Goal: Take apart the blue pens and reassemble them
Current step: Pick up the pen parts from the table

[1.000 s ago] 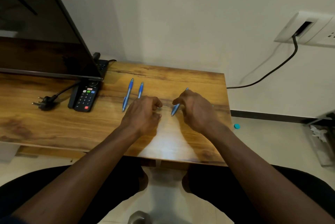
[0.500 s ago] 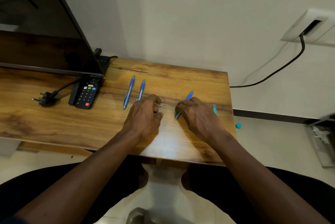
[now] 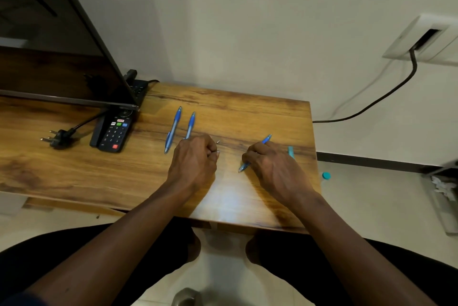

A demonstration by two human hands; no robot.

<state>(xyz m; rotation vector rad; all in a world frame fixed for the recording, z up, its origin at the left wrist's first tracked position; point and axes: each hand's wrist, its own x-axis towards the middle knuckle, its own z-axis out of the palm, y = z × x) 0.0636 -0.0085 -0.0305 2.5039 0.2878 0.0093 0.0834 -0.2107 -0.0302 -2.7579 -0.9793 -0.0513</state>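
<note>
Head view of the desk (image 3: 74, 172). Two blue pens, pen A (image 3: 172, 130) and pen B (image 3: 190, 124), are lying side by side and nearly parallel midway along the desk, their tips pointing to the back edge. The left hand (image 3: 195, 159) is resting on the desk over the near end of pen B, its fingers curling tightly inward; whether they are holding anything cannot be told. A small silver part (image 3: 218, 141) is lying just beyond its knuckles. The right hand (image 3: 275, 169) is lying toward the right edge and gripping pen C (image 3: 266, 139), which is slanting under the curled fingers with both ends showing. A teal piece (image 3: 290, 152) is lying just beside this hand, close to the right edge. A remote (image 3: 112, 133) and a plug (image 3: 58, 138) are lying toward the left, in front of a dark screen (image 3: 49, 58).
</note>
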